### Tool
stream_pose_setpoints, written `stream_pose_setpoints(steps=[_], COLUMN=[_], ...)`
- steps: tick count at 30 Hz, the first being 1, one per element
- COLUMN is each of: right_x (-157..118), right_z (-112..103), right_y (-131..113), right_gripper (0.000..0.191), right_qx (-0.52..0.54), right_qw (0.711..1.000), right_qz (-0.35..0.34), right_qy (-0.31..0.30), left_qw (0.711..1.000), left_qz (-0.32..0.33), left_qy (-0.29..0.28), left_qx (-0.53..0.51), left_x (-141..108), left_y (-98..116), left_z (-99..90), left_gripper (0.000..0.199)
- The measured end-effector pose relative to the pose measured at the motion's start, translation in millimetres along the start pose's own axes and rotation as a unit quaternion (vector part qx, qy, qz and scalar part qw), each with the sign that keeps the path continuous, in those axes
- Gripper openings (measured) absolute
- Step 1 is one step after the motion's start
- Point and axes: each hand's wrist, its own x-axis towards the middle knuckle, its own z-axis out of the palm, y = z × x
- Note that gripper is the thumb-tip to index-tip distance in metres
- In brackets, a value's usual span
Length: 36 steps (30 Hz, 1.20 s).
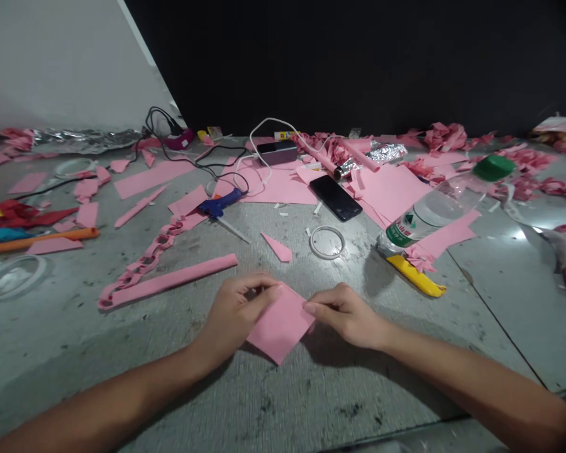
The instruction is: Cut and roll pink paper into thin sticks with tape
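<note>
A small pink sheet of paper [282,327] is held between my two hands just above the table, one corner pointing toward me. My left hand [240,308] pinches its upper left side between thumb and fingers. At the right corner, my right hand [346,314] pinches the paper edge. Beyond it lie a pink paper kite-shaped piece [277,247] and a white roll of tape [327,242]. Left of my hands rests a rolled pink paper tube [179,279], joined at its left end to a pink paper chain [144,259].
A blue glue gun [221,202] with its cord lies at centre left. A black phone [336,197] rests on pink sheets. Right of it a green-capped water bottle [434,211] leans by a yellow-handled tool [416,275]. Crumpled pink paper [446,136] lines the back wall.
</note>
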Motion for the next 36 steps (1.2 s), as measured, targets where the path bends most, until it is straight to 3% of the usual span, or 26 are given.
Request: stream_pose_setpoints(steps=[4,6,9,13,17,27,32,36], right_x=[-1,-1,0,1,1,1,2,1], right_z=[-2,-3,-2,-1,-3,-10,-9,-9], right_y=[7,9,7,7,8,3,5,6], right_gripper=[0.048,0.046,0.035,0.031,0.04,0.04,0.035,0.034], right_qx=[0.084,0.075,0.042,-0.026,-0.062,-0.042,-0.036,-0.044], right_qw=[0.994,0.99,0.983,0.985,0.986,0.993,0.99,0.988], right_qz=[0.041,0.035,0.001,-0.002,0.013,0.007,-0.015,-0.012], right_qy=[0.049,0.111,0.18,0.169,0.157,0.111,0.139,0.147], left_qw=[0.986,0.98,0.993,0.999,0.999,0.995,0.992,0.985], left_qz=[-0.008,-0.012,-0.026,-0.026,-0.028,0.061,0.066,0.109], left_qy=[0.158,0.185,0.11,0.016,-0.038,-0.057,-0.044,-0.034], left_qx=[-0.06,-0.068,-0.031,-0.024,-0.002,0.054,0.096,0.131], left_x=[13,14,8,-3,-6,-9,-8,-7], left_y=[-10,-13,-14,-10,-10,-14,-16,-18], left_z=[-14.8,-15.0,-4.3,8.6,4.9,-1.5,-0.1,0.5], left_gripper=[0.019,0.021,0.027,0.026,0.027,0.035,0.035,0.032])
